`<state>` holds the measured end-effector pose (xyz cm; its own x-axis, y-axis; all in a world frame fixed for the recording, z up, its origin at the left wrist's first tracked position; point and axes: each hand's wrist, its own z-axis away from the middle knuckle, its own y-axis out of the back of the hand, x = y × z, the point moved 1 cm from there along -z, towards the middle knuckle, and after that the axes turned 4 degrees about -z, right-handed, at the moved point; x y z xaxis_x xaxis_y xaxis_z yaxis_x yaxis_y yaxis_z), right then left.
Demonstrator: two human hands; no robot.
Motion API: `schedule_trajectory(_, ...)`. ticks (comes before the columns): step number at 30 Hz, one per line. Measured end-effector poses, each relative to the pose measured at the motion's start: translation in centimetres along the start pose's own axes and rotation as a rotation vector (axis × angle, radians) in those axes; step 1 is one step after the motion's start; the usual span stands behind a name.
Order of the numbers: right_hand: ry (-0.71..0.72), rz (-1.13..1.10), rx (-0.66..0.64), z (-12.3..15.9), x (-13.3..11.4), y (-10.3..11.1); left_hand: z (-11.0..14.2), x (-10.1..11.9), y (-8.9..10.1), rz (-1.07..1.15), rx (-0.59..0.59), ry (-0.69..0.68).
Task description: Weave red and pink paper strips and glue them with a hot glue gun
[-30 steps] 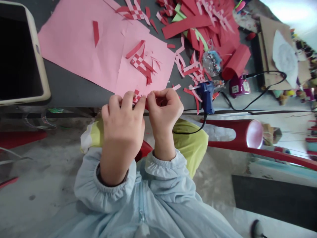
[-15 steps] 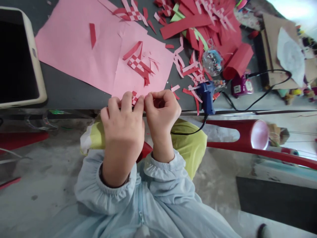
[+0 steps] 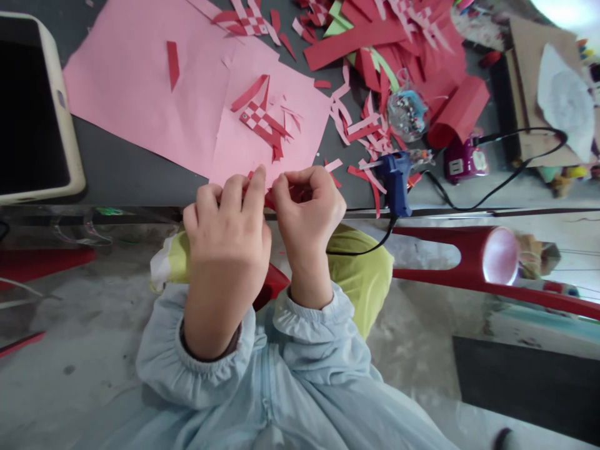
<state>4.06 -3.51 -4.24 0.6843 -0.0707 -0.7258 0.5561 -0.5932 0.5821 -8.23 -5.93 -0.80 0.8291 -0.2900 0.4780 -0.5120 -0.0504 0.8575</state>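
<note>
At the table's front edge both my hands are on a small red-and-pink woven paper piece (image 3: 269,199), mostly hidden beneath my fingers. My left hand (image 3: 227,231) bends over it from above, its index finger raised a little. Thumb and index finger of my right hand (image 3: 309,215) are pinched together on the red paper at its right side. Just beyond lies a finished-looking woven paper fish (image 3: 262,120) with a small eye, resting on a pink paper sheet (image 3: 229,150).
A phone (image 3: 32,106) lies at the left. To the right are paper strips (image 3: 365,128), a blue glue gun (image 3: 397,181) with a black cord, a clear container of small beads (image 3: 407,115), a purple device (image 3: 466,159) and a heap of red paper (image 3: 422,56).
My left hand has shifted slightly left and its index finger has lifted, covering the checkered part. My right hand keeps its pinch, barely moved.
</note>
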Motion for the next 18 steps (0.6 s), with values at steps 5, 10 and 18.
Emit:
schedule_trajectory(5,-0.008,-0.002,-0.001,-0.1,-0.2,0.1,0.0,-0.1,0.3,0.007,0.0,0.027)
schedule_trajectory(10,0.043,0.06,-0.009,0.0,-0.1,0.2,0.0,-0.1,0.2,-0.016,0.014,0.023)
schedule_trajectory(18,0.301,0.192,0.031,-1.0,2.0,2.4,0.1,-0.3,-0.1,-0.027,0.04,0.008)
